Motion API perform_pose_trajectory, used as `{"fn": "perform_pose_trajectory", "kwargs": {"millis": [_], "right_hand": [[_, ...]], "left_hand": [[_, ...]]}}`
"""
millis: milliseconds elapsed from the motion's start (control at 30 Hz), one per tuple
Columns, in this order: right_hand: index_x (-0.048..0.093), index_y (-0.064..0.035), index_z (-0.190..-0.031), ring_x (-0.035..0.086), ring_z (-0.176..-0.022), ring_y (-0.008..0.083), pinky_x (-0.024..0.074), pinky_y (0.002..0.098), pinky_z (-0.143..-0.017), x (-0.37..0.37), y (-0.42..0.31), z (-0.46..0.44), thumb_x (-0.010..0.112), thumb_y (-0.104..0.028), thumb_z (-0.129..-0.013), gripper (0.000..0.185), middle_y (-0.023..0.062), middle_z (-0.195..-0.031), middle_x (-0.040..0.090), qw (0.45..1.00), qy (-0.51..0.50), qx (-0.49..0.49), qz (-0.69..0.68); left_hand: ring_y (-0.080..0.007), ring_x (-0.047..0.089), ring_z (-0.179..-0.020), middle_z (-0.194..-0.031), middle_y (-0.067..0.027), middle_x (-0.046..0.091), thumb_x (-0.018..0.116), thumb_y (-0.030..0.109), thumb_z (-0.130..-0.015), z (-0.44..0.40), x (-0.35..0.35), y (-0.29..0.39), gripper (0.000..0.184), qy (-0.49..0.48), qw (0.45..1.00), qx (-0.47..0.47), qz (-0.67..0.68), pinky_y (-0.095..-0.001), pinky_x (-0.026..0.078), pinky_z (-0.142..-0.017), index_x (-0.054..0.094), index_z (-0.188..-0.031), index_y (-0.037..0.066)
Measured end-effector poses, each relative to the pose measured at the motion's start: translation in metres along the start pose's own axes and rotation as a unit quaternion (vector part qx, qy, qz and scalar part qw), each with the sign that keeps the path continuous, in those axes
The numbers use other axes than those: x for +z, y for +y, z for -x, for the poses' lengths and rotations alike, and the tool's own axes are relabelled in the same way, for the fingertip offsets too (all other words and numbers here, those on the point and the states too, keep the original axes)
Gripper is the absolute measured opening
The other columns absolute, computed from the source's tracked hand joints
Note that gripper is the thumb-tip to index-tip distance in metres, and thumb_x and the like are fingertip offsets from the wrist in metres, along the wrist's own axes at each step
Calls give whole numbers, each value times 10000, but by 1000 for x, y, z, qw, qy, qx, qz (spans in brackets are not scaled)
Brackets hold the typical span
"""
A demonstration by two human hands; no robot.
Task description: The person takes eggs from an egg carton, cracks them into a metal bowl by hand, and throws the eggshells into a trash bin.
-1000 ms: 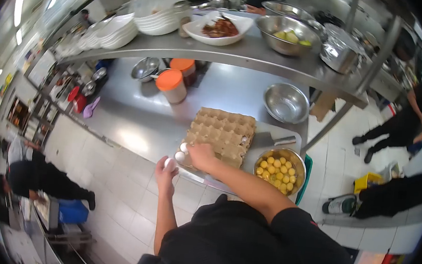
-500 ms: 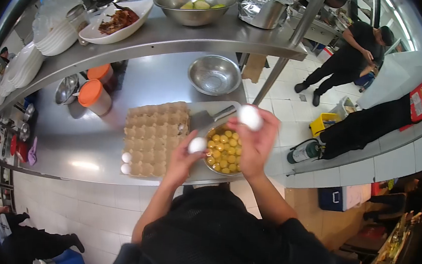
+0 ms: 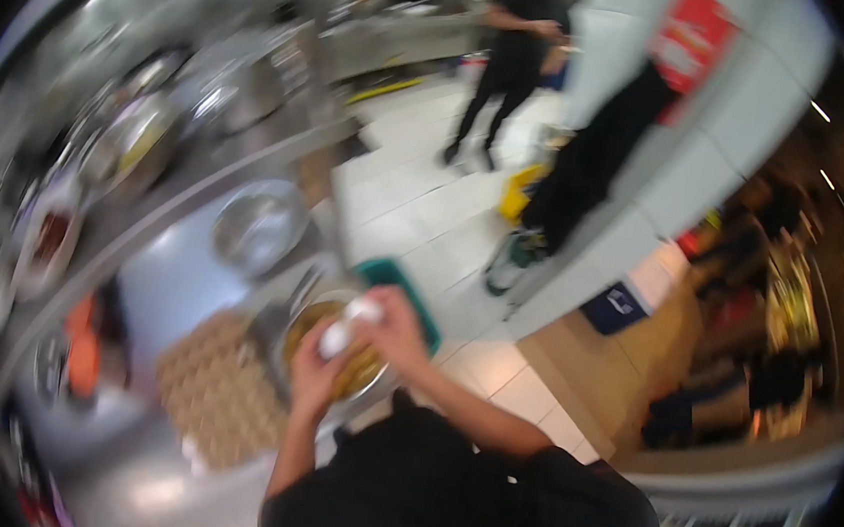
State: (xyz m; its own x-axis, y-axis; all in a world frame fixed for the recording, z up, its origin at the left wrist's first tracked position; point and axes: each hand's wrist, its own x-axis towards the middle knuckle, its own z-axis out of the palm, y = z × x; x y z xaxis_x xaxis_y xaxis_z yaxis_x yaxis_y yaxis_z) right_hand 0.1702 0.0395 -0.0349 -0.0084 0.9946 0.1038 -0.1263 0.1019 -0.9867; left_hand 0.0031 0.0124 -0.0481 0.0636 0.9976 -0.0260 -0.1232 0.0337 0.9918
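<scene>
Both hands are over a metal bowl point(image 3: 364, 371) of yellow egg yolks. My left hand point(image 3: 314, 370) is closed around a white egg point(image 3: 335, 339). Just right of it, my right hand point(image 3: 398, 334) grips another white egg point(image 3: 365, 310); the two eggs are close together, and blur hides whether they touch. Left of the bowl lies a brown cardboard egg tray point(image 3: 220, 386), with white eggs point(image 3: 193, 452) at its lower left edge.
An empty metal bowl point(image 3: 259, 227) sits beyond the tray on the steel counter. A green basket point(image 3: 402, 280) is beside the yolk bowl. A shelf point(image 3: 199, 169) with dishes crosses the upper left. A person point(image 3: 512, 56) stands on the tiled floor farther off.
The view has swung to the right and blurred. My right hand left the egg tray with an egg, and both hands, each holding an egg, have come together over the yolk bowl.
</scene>
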Motion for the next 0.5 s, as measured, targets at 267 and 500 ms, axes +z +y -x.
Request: {"fn": "perform_pose_trajectory", "kwargs": {"millis": [267,500], "right_hand": [[474,-95,-1277,592,-868,111,521,259,-672,18,-20,11,657,-141,-968,362,47,-1083,586,983,-37,123,-129],[532,-74,-1310,617,-993,176,530,311,-811,12,-1,9,648,-149,-934,400,104,-1155,596,998,-40,37,-33]], "left_hand": [[-233,624,-1103,-1265,-152,592,603,-13,-930,8,-7,9,453,17,992,-47,119,-339,522,-951,507,-1369,-72],[-235,628,-1088,-1256,-158,602,602,-61,-909,2,-8,8,479,48,996,-34,74,-330,518,-939,506,-1378,-78]]}}
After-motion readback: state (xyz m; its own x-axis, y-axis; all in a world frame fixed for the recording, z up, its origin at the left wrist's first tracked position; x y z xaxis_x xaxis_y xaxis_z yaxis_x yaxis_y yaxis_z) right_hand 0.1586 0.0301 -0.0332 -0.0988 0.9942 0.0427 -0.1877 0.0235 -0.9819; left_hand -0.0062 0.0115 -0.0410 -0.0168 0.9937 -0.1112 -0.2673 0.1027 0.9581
